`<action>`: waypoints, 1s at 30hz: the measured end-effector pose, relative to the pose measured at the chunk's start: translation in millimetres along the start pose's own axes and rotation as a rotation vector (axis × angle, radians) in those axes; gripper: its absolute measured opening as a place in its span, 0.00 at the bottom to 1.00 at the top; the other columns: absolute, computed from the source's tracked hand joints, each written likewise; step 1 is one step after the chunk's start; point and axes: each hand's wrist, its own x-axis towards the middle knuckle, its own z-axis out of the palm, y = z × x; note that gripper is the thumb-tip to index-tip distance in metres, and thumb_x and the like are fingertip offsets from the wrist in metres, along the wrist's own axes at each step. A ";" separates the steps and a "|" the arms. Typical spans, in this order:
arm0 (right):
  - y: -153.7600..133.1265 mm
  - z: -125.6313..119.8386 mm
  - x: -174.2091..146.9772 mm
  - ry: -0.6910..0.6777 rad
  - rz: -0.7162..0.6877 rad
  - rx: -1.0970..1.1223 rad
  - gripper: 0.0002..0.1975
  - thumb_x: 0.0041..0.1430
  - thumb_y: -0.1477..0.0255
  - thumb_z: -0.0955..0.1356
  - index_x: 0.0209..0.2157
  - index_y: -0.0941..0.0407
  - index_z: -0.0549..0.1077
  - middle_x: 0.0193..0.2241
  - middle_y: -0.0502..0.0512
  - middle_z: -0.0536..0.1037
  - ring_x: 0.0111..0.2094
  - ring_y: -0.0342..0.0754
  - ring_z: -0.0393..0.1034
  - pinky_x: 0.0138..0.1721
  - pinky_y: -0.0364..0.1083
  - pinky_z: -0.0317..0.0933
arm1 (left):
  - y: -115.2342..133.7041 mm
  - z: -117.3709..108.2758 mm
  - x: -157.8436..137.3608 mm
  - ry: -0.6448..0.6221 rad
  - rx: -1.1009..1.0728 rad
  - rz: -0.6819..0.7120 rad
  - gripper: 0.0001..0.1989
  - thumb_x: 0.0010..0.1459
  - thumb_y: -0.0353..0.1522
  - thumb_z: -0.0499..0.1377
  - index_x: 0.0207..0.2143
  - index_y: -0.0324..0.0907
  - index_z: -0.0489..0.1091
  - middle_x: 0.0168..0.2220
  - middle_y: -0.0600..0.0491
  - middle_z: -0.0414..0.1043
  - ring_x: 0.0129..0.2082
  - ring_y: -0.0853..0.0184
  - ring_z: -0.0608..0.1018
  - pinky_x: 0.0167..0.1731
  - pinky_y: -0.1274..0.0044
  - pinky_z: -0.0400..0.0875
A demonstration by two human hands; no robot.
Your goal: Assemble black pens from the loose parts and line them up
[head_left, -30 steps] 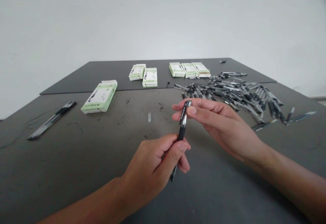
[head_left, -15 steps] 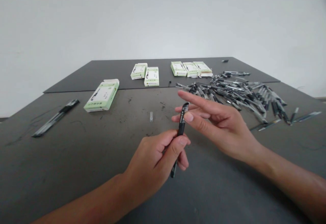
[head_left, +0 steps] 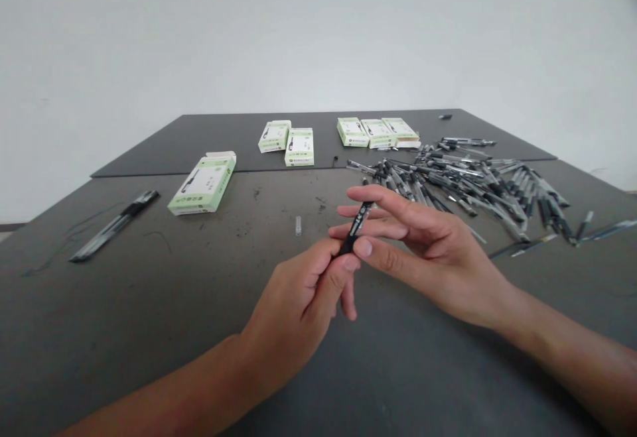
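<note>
A black pen (head_left: pixel 359 220) with white lettering points up and slightly right between my two hands. My left hand (head_left: pixel 303 298) is closed on its lower part, thumb against the index finger, and hides that end. The thumb of my right hand (head_left: pixel 423 245) presses on the pen just above the left thumb, with its middle fingers behind the barrel and its index finger reaching across near the top. A small clear plastic piece (head_left: pixel 298 226) lies on the table beyond my left hand.
A heap of black and clear pens (head_left: pixel 462 178) spreads over the right side. Another group of pens (head_left: pixel 115 226) lies at the left, near a green-and-white box (head_left: pixel 203 185). More such boxes (head_left: pixel 299 147) stand farther back on the dark table (head_left: pixel 164 331).
The pen has slid upward and tilted right, and its lower tip no longer shows beneath my left hand. My right thumb has moved down the pen towards my left fingertips.
</note>
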 end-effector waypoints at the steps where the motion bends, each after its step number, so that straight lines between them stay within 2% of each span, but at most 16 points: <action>1: 0.2 0.3 -0.1 -0.004 0.001 0.005 0.27 0.67 0.64 0.76 0.65 0.40 0.76 0.48 0.48 0.88 0.61 0.57 0.77 0.69 0.63 0.63 | -0.3 -0.5 -0.2 0.010 0.009 0.003 0.19 0.79 0.36 0.50 0.31 0.44 0.68 0.23 0.60 0.74 0.24 0.72 0.75 0.32 0.78 0.68; 8: 1.7 3.3 -2.0 -0.015 -0.004 0.018 0.28 0.68 0.65 0.75 0.67 0.39 0.73 0.48 0.48 0.87 0.65 0.56 0.73 0.73 0.64 0.57 | 0.6 0.2 -2.6 0.028 -0.005 0.010 0.19 0.80 0.36 0.50 0.32 0.44 0.67 0.22 0.61 0.71 0.23 0.73 0.74 0.32 0.78 0.68; 12: 2.9 4.5 -3.2 -0.007 -0.011 -0.001 0.28 0.68 0.64 0.75 0.67 0.38 0.74 0.52 0.48 0.86 0.67 0.56 0.70 0.74 0.63 0.55 | 1.9 1.2 -3.4 0.039 -0.019 0.000 0.16 0.80 0.37 0.50 0.37 0.44 0.68 0.22 0.62 0.69 0.21 0.73 0.73 0.29 0.78 0.68; 17: 3.2 3.9 -4.1 -0.007 -0.038 -0.024 0.28 0.68 0.64 0.75 0.67 0.38 0.74 0.59 0.49 0.82 0.68 0.58 0.70 0.73 0.63 0.58 | 5.2 1.6 -3.5 0.026 -0.053 0.013 0.13 0.80 0.35 0.49 0.41 0.43 0.69 0.23 0.63 0.67 0.21 0.75 0.72 0.29 0.80 0.68; 21: 4.2 3.9 -4.4 -0.006 -0.048 -0.041 0.27 0.68 0.65 0.75 0.66 0.37 0.75 0.67 0.47 0.75 0.68 0.59 0.70 0.72 0.62 0.59 | 6.0 2.5 -2.7 0.032 -0.081 -0.005 0.14 0.80 0.35 0.49 0.40 0.43 0.69 0.23 0.64 0.66 0.20 0.76 0.71 0.27 0.81 0.67; 24: 7.1 4.7 -3.9 -0.002 -0.037 -0.038 0.27 0.69 0.65 0.75 0.66 0.36 0.74 0.67 0.47 0.76 0.67 0.59 0.71 0.72 0.62 0.59 | 4.8 2.1 -1.1 0.033 -0.088 -0.036 0.14 0.80 0.37 0.50 0.38 0.43 0.69 0.22 0.64 0.66 0.19 0.76 0.70 0.27 0.82 0.67; 27: 10.4 3.5 -3.7 0.007 -0.022 -0.045 0.35 0.67 0.66 0.76 0.71 0.35 0.67 0.65 0.51 0.77 0.66 0.61 0.73 0.68 0.63 0.65 | 5.4 -1.5 2.0 0.030 -0.068 -0.063 0.18 0.79 0.38 0.51 0.33 0.43 0.66 0.20 0.63 0.66 0.19 0.76 0.70 0.26 0.82 0.67; 30: 14.3 -2.6 -3.5 0.118 -0.065 -0.056 0.49 0.64 0.65 0.78 0.77 0.32 0.53 0.66 0.54 0.76 0.67 0.64 0.70 0.63 0.63 0.71 | 7.3 -13.0 9.1 0.073 -0.064 -0.053 0.17 0.78 0.39 0.52 0.34 0.43 0.67 0.22 0.63 0.67 0.18 0.76 0.71 0.24 0.82 0.67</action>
